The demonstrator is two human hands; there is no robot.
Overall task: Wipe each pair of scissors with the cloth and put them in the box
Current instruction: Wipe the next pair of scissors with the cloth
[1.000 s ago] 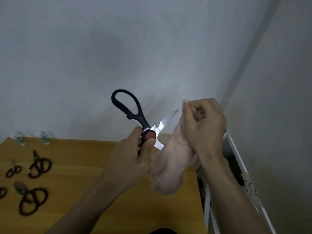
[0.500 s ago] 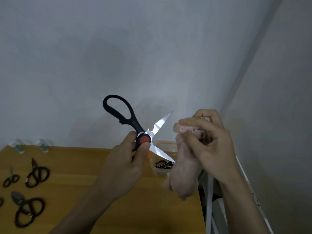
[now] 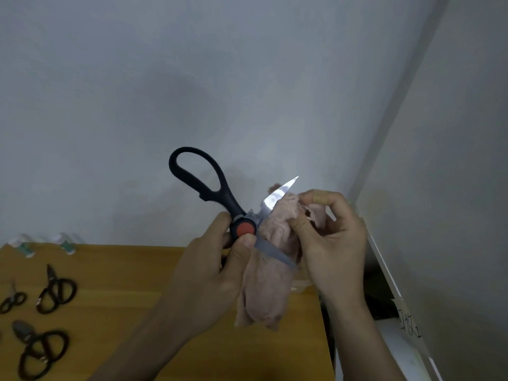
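My left hand (image 3: 209,273) grips a pair of black-handled scissors (image 3: 209,191) at its red pivot, held up over the wooden table (image 3: 123,312). The blades are spread apart. My right hand (image 3: 330,248) pinches a pink cloth (image 3: 270,287) that is pressed in between the two blades; the upper blade tip sticks out above the cloth. The lower handle is hidden behind my left hand. The box is almost wholly hidden behind the cloth and my right hand.
Three smaller black scissors (image 3: 56,291) (image 3: 12,299) (image 3: 38,349) lie on the table's left side. Two small white and green objects (image 3: 64,244) stand at the table's back edge. A white shelf frame (image 3: 390,281) stands right of the table against the wall.
My right hand has brought the cloth left, from beside the scissors into the gap between the blades. The box that showed behind the blades is now covered.
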